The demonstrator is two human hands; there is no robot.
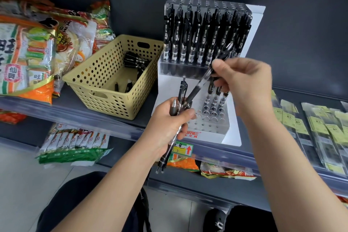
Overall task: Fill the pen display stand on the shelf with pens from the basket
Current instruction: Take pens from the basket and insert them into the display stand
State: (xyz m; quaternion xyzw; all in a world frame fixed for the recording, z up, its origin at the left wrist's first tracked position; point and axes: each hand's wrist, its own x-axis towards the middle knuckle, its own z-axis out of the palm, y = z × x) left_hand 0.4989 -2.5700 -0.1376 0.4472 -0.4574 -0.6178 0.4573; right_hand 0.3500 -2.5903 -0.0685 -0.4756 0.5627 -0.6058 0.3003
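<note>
A: Two tiers to the pen display stand [169, 88], set on the shelf [67, 103] hard by its front edge, about midway along.
B: Filled?
A: Upper tier, yes: packed side to side with upright black pens [205, 36]. Lower tier mostly bare holes, with just three pens [216, 98] standing at its back right.
B: And the hands?
A: First the left hand [167, 124], in front of the lower tier, fingers curled round a bundle of pens [173, 110], with ends poking out above the fist and below it, past the shelf's front edge. Then the right hand [243, 84], higher, over the right side of the lower tier, thumb and fingertips pinching a single pen [199, 84] partway along. Slanted down and leftward from that pinch, dark lower end against the bundle.
B: Basket?
A: Yellow, perforated basket [105, 103], just left of the stand on the same shelf; touching it or not, cannot tell. Holds a heap of pens [134, 60] toward its far end and a few loose ones nearer.
B: Anything further out?
A: Big snack bags [37, 47] stacked at the shelf's left end, beside the basket. Flat clear-wrapped packets [310, 124] lying in a row toward the right end, apart from the stand. Green and yellow price label [183, 149] with a red arrow on the front edge, below the stand. More snack packets [75, 143] on the lower shelf [188, 182].
</note>
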